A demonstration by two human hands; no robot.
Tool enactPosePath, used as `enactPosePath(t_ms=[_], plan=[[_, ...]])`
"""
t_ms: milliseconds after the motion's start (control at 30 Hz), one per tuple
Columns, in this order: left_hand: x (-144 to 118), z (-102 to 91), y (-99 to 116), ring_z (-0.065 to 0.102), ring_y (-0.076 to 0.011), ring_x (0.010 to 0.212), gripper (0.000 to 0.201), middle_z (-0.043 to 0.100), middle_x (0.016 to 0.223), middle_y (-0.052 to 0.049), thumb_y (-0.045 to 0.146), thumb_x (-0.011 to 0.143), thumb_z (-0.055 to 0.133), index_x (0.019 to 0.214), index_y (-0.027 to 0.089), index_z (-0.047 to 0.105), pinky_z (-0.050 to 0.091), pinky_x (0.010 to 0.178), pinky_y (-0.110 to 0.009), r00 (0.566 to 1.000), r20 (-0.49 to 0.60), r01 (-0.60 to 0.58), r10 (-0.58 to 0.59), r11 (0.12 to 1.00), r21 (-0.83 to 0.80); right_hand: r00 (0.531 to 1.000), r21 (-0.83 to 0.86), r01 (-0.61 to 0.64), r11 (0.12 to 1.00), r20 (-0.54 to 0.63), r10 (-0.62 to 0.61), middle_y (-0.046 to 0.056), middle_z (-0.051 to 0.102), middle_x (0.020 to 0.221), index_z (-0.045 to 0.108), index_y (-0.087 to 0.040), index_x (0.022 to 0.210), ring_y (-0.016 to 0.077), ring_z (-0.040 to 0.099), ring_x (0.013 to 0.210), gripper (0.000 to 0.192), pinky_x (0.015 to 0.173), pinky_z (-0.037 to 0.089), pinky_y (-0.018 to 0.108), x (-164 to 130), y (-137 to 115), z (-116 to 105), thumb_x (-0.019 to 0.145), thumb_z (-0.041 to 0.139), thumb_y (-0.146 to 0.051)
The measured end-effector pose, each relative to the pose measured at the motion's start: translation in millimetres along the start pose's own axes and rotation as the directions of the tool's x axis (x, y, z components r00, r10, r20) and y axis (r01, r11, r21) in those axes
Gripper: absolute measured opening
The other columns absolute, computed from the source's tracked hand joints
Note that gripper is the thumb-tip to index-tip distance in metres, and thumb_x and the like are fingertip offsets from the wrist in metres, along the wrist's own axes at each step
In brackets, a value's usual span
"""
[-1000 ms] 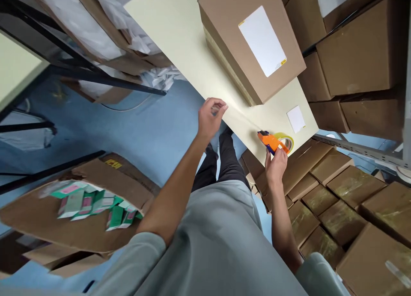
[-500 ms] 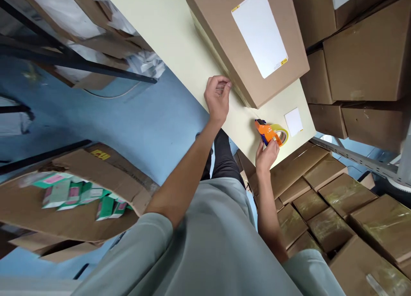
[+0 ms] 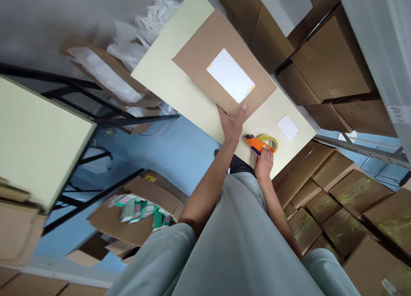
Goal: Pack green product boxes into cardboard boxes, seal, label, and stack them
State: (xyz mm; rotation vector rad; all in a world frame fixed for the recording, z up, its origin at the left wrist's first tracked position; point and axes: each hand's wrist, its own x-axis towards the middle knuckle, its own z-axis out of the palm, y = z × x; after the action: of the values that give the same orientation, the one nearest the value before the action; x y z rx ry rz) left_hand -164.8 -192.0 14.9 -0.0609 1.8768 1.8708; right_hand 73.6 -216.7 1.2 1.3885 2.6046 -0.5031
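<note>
A brown cardboard box with a white label on top lies on the pale yellow table. My left hand grips its near edge, thumb on the top face and the other fingers along the side, partly hidden. In my right hand is an orange tape dispenser carrying a roll of yellowish tape. The fingers close round its near end, low over the tabletop. A small white label stack or card lies on the table beyond the dispenser.
Stacked cartons stand behind the table, with more taped cartons at right. An open carton of small green-and-white boxes sits low at left. Another pale table with a black frame is farther left, over blue floor.
My left hand has gone from a pinch beside the box to a hold on its near edge. The view has turned, and my right hand keeps the tape dispenser.
</note>
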Motion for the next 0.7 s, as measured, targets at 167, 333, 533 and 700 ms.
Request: enactPosePath(t_ms=[167,333,533,700], plan=[[39,-53.8,10,0.073,-0.0323,0.138,0.098,0.075,0.147,-0.014,0.069,0.074,0.102,0.152,0.026,0.061,0.061,0.124,-0.05,0.982,0.151,0.09,-0.11,0.987,0.133,0.948,0.079,0.198,0.977,0.239,-0.212,0.025,0.08,0.118,0.073,-0.008,0.135,0.0364,0.074,0.118,0.031,0.123,0.056,0.055,12,-41,-11,0.112,0.056,-0.02],[49,-70.9,14,0.075,-0.031,0.135,0.1,0.076,0.146,-0.014,0.07,0.067,0.104,0.145,0.024,0.064,0.062,0.121,-0.047,0.966,0.199,0.134,-0.165,0.977,0.164,0.953,0.094,0.215,0.972,0.198,-0.23,0.02,0.08,0.108,0.075,-0.013,0.126,0.0344,0.073,0.109,0.025,0.114,0.061,0.053,18,-35,-26,0.115,0.059,-0.027],[42,-66.1,18,0.072,-0.0312,0.141,0.101,0.073,0.152,-0.02,0.072,0.075,0.099,0.152,0.021,0.057,0.061,0.124,-0.048,0.955,0.196,0.176,-0.222,0.957,0.229,0.996,-0.09,0.007,0.996,0.085,0.001,0.018,0.078,0.098,0.074,-0.012,0.115,0.0322,0.068,0.096,0.02,0.099,0.059,0.046,16,38,-65,0.113,0.061,-0.028],[40,-65.0,24,0.071,-0.0299,0.144,0.105,0.068,0.159,-0.023,0.07,0.077,0.098,0.156,0.019,0.052,0.058,0.127,-0.047,0.946,0.223,0.184,-0.234,0.957,0.223,0.998,-0.141,0.004,0.99,0.067,0.006,0.021,0.08,0.107,0.07,-0.009,0.12,0.0321,0.067,0.101,0.021,0.109,0.053,0.047,96,51,-91,0.113,0.061,-0.026]])
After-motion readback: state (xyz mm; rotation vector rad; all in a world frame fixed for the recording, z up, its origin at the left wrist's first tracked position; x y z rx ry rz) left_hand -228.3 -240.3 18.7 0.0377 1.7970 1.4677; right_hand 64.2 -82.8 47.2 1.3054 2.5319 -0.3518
